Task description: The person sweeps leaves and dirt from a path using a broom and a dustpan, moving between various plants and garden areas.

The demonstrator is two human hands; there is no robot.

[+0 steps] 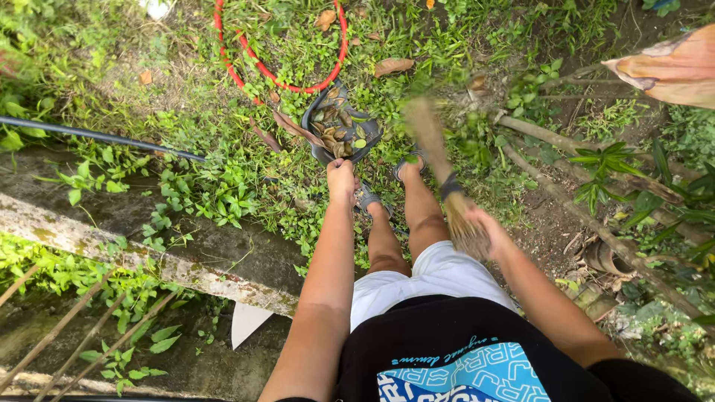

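My left hand (342, 179) grips the near rim of a dark dustpan (370, 132) that lies tilted on the grass and is filled with brown dry leaves (332, 134). My right hand (482, 229) is closed around the bound top of a straw hand broom (436, 160). The broom's bristles are blurred and point down at the grass just right of the dustpan. My bare legs and sandalled feet (369, 199) stand between the two hands.
A red hoop (245, 56) lies on the grass beyond the dustpan. A black hose (97, 136) runs in from the left. A mossy concrete ledge (201, 268) crosses the lower left. Fallen branches (588, 216) and plants fill the right side.
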